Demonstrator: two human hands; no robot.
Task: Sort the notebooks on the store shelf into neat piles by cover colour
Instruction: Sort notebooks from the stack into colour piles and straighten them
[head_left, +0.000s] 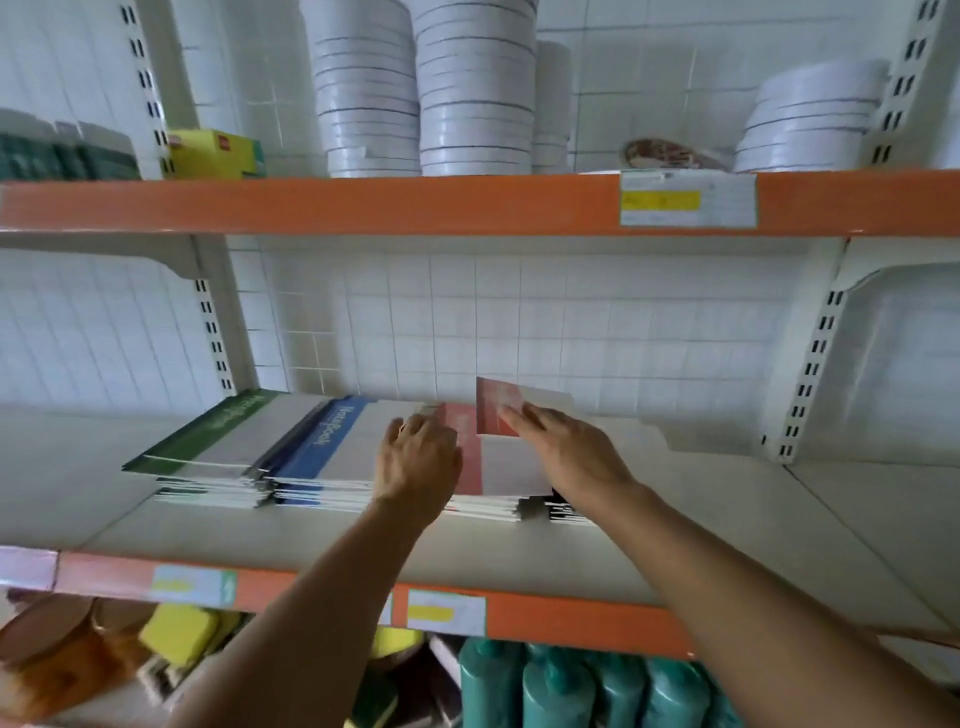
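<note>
Red notebook (501, 413) under right hand (566, 447) fingers, left hand (418, 460) beside

This is a shop. The orange shelf edge (363, 205) above the fingers carries a price label (688, 200), and more labels sit on the lower shelf edge (571, 618) below the wrists. Slotted white uprights (810, 364) hold the shelves. Goods stand in quantity: stacks of white tape rolls (475, 98) high above the fingers, rows of green bottles (561, 691) underneath.
</note>
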